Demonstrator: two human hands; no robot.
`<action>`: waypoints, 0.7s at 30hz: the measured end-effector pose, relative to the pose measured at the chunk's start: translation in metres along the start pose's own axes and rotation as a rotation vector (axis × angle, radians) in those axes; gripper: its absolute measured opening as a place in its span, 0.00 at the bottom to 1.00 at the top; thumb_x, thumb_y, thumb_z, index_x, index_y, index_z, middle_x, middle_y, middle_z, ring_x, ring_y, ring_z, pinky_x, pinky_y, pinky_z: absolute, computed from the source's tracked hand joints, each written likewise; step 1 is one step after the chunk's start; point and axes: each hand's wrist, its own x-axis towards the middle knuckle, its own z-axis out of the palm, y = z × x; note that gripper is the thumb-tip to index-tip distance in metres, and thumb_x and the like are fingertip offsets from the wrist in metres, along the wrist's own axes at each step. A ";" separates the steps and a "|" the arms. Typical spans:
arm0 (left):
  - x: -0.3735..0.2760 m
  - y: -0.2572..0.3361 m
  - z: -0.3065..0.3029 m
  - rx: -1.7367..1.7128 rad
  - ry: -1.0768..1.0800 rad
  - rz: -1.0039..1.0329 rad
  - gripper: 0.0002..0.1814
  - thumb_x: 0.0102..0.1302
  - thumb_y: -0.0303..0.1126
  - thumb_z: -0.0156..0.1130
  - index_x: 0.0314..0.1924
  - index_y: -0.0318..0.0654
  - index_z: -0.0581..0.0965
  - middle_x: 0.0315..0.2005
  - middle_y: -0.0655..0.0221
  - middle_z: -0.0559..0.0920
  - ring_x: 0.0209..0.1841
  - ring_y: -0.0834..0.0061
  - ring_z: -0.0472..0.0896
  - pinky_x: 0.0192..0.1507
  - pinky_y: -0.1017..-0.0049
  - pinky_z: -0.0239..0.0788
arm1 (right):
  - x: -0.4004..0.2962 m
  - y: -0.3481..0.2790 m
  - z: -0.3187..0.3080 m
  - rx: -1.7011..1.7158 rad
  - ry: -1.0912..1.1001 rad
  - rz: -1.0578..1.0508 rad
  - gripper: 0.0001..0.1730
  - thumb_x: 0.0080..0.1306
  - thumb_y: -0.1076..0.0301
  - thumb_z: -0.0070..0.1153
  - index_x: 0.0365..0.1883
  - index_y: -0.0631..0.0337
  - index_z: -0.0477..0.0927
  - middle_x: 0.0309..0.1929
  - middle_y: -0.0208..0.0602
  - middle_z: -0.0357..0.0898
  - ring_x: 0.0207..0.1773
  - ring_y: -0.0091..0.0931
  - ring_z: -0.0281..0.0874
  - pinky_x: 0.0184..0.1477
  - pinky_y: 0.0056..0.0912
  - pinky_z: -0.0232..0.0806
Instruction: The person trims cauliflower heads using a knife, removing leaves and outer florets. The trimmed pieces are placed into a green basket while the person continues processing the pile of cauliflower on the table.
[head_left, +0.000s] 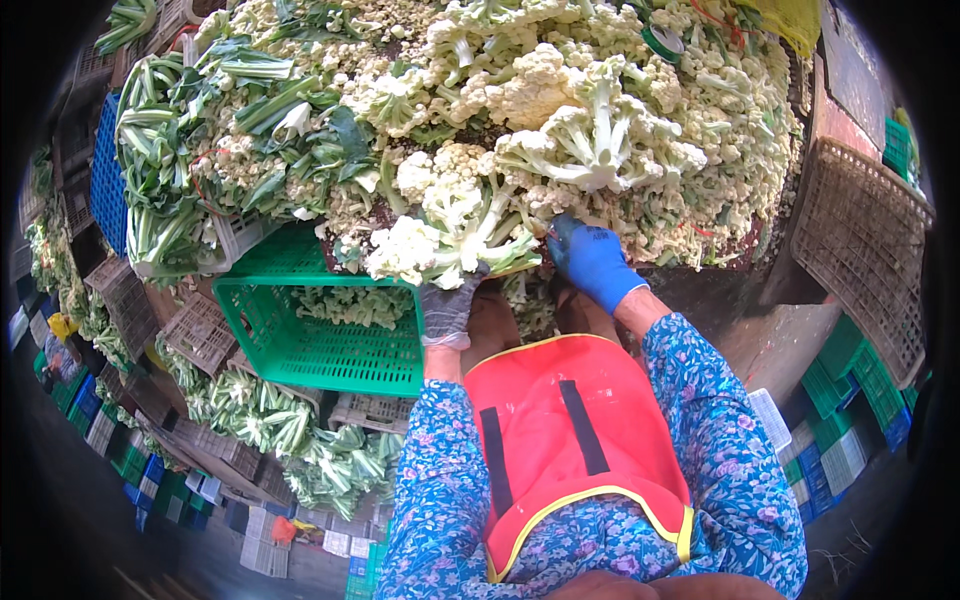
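My left hand (452, 306), in a dark grey glove, grips the lower side of a cut cauliflower piece (469, 232) at the near edge of the heap. My right hand (587, 253), in a blue glove, is just right of that piece, its fingertips against the heap; whether it holds anything is hidden. A large branching cauliflower piece (600, 142) lies above my right hand, stem side up. Cauliflower florets (735, 142) cover the work surface. Trimmed leaves and stalks (300, 135) lie at the left of the heap.
A green plastic crate (337, 371) with some cauliflower in it stands left of my left hand. A white basket (232, 244) of leaves is beyond it. A brown plastic crate (862, 247) leans at the right. A green roll of tape (664, 43) lies on the heap.
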 end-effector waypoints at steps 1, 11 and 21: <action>0.000 0.003 0.003 -0.064 0.015 0.009 0.20 0.50 0.31 0.73 0.43 0.33 0.79 0.37 0.68 0.83 0.36 0.77 0.78 0.40 0.72 0.69 | 0.002 -0.001 0.000 -0.012 -0.015 0.005 0.11 0.62 0.59 0.50 0.35 0.57 0.73 0.26 0.50 0.78 0.29 0.47 0.77 0.31 0.51 0.68; 0.009 -0.020 0.010 -0.324 0.052 0.048 0.20 0.53 0.26 0.70 0.47 0.33 0.76 0.37 0.71 0.81 0.33 0.75 0.78 0.39 0.74 0.70 | 0.024 -0.008 -0.017 -0.189 -0.183 0.005 0.10 0.60 0.64 0.48 0.34 0.58 0.77 0.30 0.50 0.80 0.33 0.44 0.80 0.36 0.48 0.70; 0.013 0.000 -0.005 -0.346 0.012 -0.014 0.25 0.51 0.28 0.73 0.50 0.36 0.75 0.40 0.70 0.80 0.39 0.78 0.78 0.40 0.77 0.71 | 0.008 -0.016 -0.014 -0.060 -0.122 0.045 0.11 0.62 0.60 0.49 0.35 0.57 0.75 0.30 0.51 0.79 0.34 0.46 0.78 0.37 0.50 0.69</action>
